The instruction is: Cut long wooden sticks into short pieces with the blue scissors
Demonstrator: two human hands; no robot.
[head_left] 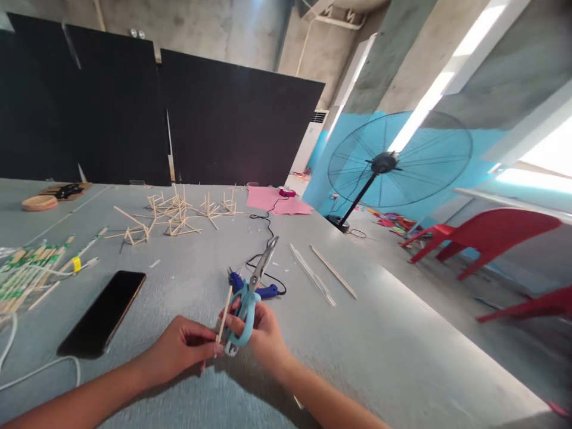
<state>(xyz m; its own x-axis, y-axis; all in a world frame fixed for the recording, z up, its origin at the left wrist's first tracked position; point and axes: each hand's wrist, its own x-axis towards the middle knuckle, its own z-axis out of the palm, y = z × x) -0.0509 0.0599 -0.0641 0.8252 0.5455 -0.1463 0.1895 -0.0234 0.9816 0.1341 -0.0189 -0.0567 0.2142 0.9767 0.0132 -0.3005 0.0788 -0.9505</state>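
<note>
Between the fingertips of my left hand [187, 344] is the lower end of a short wooden stick [224, 313], which stands tilted. My right hand [263, 333] is closed around scissors [246, 316] with light blue handles, their blades pointing up and away from me. Its fingers also come up against the stick; whether they grip it I cannot tell. Just beyond the scissors lies a blue glue gun [268, 291], partly hidden behind them, with a black cord.
Several stick frames [172, 208] stand farther back. A phone [102, 314] and bundled sticks [36, 274] lie left. Clear glue sticks [311, 274] and a wooden stick [333, 271] lie right. Pink paper [263, 199] is at the back. A fan [384, 162] and red chair [487, 238] stand beyond the table.
</note>
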